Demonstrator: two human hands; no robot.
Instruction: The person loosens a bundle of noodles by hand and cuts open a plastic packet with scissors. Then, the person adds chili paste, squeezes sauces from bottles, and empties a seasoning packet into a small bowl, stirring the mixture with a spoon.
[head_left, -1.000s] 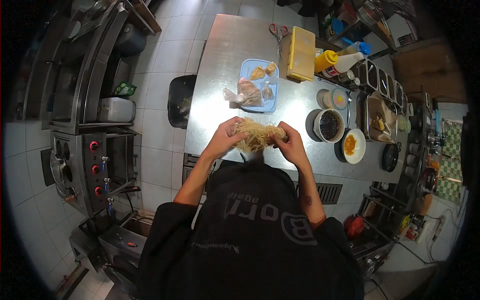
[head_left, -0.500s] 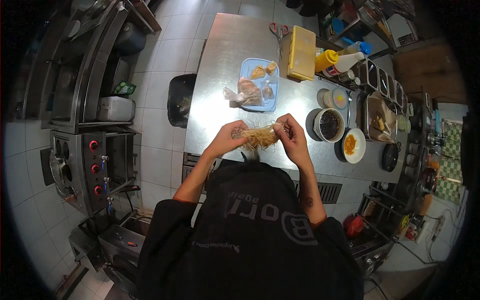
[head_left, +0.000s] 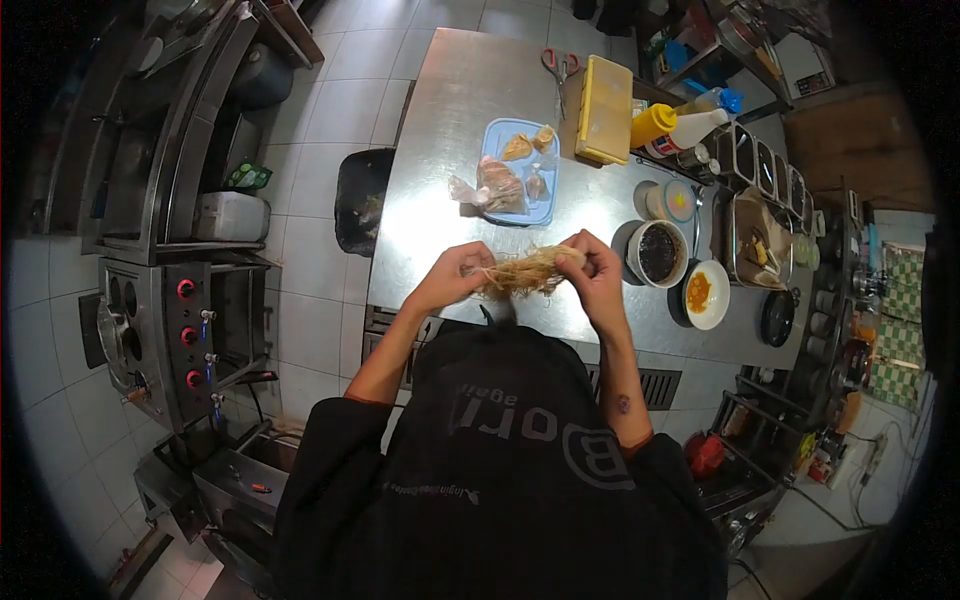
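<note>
Between my two hands stretches a bundle of straw-coloured, stringy strands [head_left: 525, 271], held just above the near side of the steel table [head_left: 450, 90]. My left hand [head_left: 457, 277] pinches its left end, with thumb and fingers closed on loose strands. At the other end, my right hand [head_left: 597, 277] grips the thicker, paler part between thumb and fingers. Beyond the hands sits a light blue tray [head_left: 540, 214]. On it lie a tied plastic bag of pinkish-brown stuff [head_left: 500, 187], a smaller clear bag [head_left: 536, 184] and tan lumps [head_left: 517, 147].
Right of my hands stand a bowl of dark liquid [head_left: 657, 250] and a white bowl with orange sauce [head_left: 706, 297]. Further off are scissors [head_left: 560, 72], a yellow box [head_left: 604, 108], a yellow squeeze bottle [head_left: 652, 125] and metal containers [head_left: 765, 165]. A black bin [head_left: 362, 205] stands left.
The strand bundle now lies more stretched between my hands, its right end lifted a little. My right hand has turned and shifted slightly to the right.
</note>
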